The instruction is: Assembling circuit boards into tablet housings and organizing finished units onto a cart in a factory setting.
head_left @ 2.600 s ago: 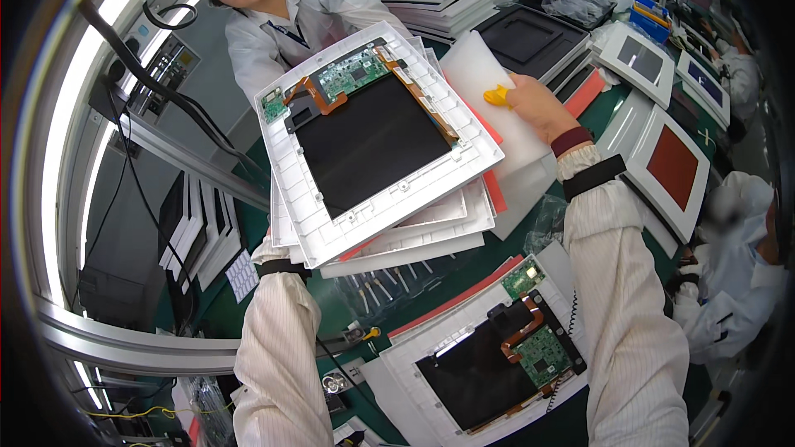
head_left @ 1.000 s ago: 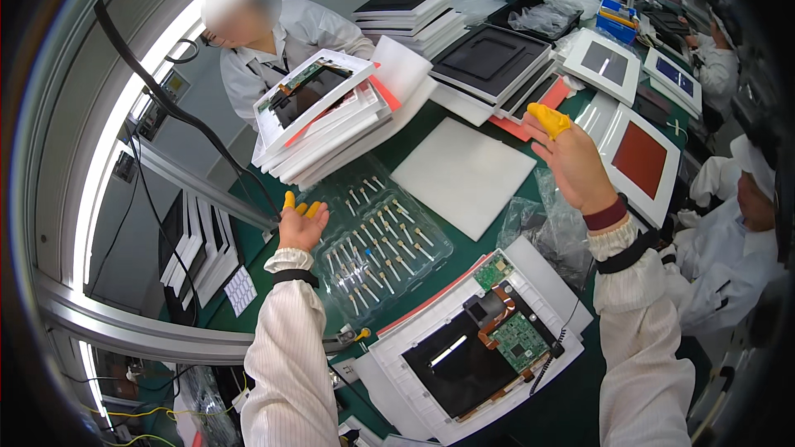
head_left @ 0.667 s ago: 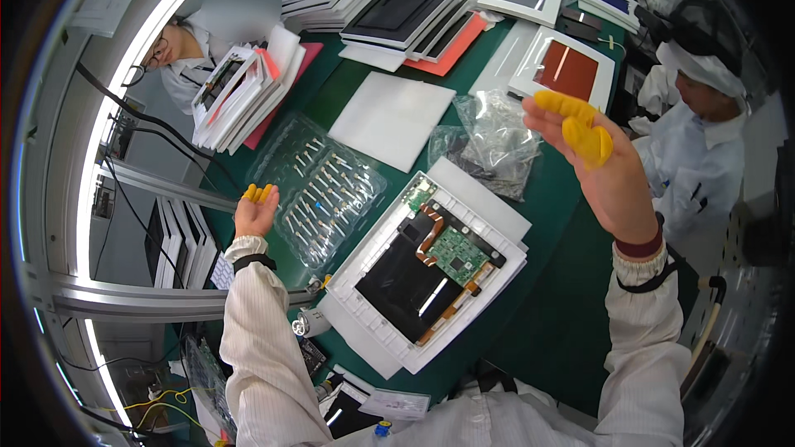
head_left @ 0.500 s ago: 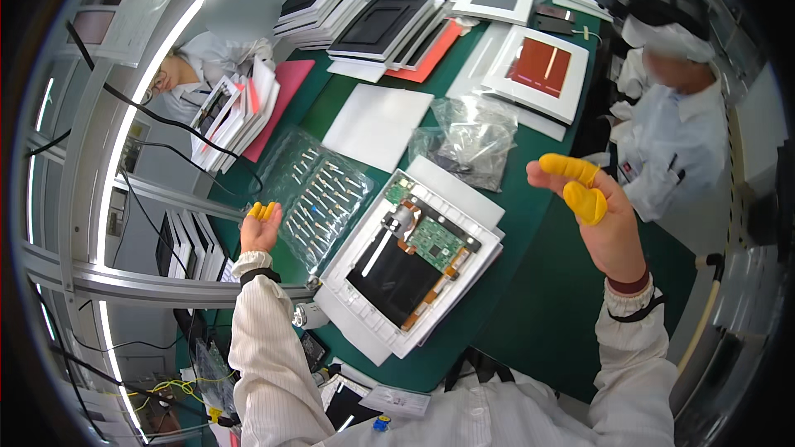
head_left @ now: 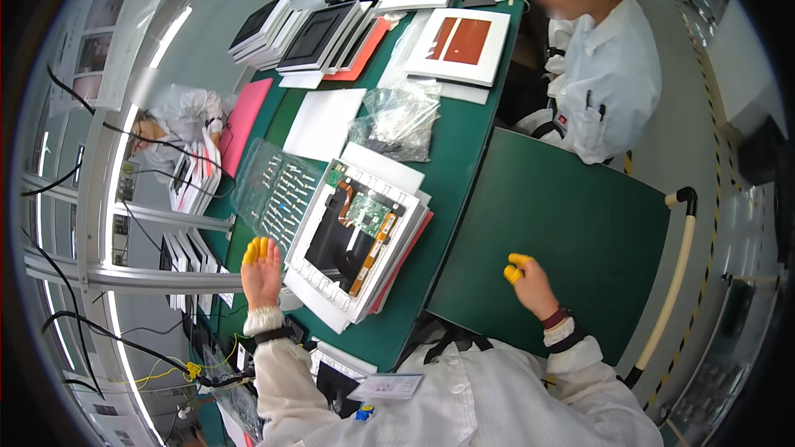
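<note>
My left hand [head_left: 262, 270], with yellow finger cots, rests flat and open on the green table [head_left: 464, 141], just left of a stack of white trays [head_left: 331, 298]. The top tray holds a black panel [head_left: 333, 240] with a green circuit board [head_left: 366, 213]. My right hand [head_left: 528, 281], also with yellow fingertips, hangs loosely curled and empty over a green cart top [head_left: 555, 232] to my right, apart from the trays.
A clear tray of small parts [head_left: 277, 190], a white sheet [head_left: 325, 122] and a crumpled plastic bag [head_left: 399, 117] lie beyond the stack. More trays [head_left: 323, 33] and a red panel [head_left: 462, 41] sit farther off. One person [head_left: 600, 74] works at the right, another person [head_left: 178, 120] at the left.
The view has swung right. My right hand dropped from raised in the air to low over the green cart top. My left hand moved next to the tray stack.
</note>
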`<state>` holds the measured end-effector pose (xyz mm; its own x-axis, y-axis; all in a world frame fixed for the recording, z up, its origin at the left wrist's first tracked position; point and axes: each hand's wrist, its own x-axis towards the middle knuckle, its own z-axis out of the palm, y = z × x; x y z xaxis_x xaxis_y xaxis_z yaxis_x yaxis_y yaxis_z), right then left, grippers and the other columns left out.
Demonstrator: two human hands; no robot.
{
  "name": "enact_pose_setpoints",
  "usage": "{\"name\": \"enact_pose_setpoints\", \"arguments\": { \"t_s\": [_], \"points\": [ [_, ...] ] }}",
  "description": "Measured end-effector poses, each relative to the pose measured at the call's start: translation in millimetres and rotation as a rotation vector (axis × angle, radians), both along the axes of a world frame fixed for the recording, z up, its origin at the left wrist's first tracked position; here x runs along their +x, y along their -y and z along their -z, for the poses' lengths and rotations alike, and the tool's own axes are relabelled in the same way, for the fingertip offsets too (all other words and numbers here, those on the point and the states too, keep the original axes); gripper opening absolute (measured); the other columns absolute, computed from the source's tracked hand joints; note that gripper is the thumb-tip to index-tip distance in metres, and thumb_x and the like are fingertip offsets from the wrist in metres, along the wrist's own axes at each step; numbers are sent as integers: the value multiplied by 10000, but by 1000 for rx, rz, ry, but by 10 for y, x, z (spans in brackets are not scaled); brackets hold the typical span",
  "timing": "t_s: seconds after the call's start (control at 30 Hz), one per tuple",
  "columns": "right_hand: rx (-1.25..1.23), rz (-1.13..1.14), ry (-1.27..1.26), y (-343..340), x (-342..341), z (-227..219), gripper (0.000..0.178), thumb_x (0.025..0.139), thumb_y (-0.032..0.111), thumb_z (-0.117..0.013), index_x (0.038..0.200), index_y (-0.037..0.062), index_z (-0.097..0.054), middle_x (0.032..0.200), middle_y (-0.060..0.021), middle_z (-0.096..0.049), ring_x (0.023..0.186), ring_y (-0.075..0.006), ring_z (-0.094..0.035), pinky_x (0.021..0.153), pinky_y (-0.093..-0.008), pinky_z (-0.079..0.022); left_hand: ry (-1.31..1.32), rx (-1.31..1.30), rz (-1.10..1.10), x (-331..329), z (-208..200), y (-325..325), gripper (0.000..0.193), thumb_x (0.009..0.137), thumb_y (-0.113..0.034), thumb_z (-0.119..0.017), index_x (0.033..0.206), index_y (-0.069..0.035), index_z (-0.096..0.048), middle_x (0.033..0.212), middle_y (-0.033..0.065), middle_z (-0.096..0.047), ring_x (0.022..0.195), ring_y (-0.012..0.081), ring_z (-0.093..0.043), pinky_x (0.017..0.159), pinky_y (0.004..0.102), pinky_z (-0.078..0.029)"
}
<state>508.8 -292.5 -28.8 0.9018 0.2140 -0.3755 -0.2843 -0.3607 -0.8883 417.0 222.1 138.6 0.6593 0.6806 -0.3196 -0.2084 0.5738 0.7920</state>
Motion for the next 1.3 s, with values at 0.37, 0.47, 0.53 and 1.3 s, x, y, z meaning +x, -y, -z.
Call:
{"name": "enact_pose_setpoints", "arguments": {
  "t_s": [0.37,0.47,0.53,1.3],
  "points": [
    [-734,-578,366,-175,-389,108,855,694,284,-732,1383,-40,-342,1472,-289,-195,1355,-417,-236,1077,-571,-231,-232,-181,308,-667,32,2317,303,946,-234,-523,1170,-37,-579,1076,97,-645,982,237,-625,845,374,-508],
    [-734,-625,361,-270,-319,119,850,694,296,-737,1373,-45,-356,1473,-294,-188,1355,-421,-236,1072,-571,-244,-381,-195,353,-844,95,2647,337,949,-262,-526,1190,-30,-565,1099,116,-636,982,255,-626,848,374,-507],
    [-758,-659,372,-275,-271,84,855,701,309,-737,1376,-48,-353,1477,-300,-179,1358,-426,-230,1068,-568,-254,-328,-258,365,-900,109,2683,304,959,-173,-511,1217,-13,-534,1128,144,-617,1009,273,-619,854,357,-500],
    [-1198,-874,311,-1231,-822,189,854,666,276,-732,1347,-102,-381,1463,-382,-67,1324,-573,-162,992,-617,-327,-629,391,704,-2649,-161,1811,416,916,-148,-607,1292,-12,-490,1240,88,-555,1075,163,-545,963,284,-409]
  ]
}}
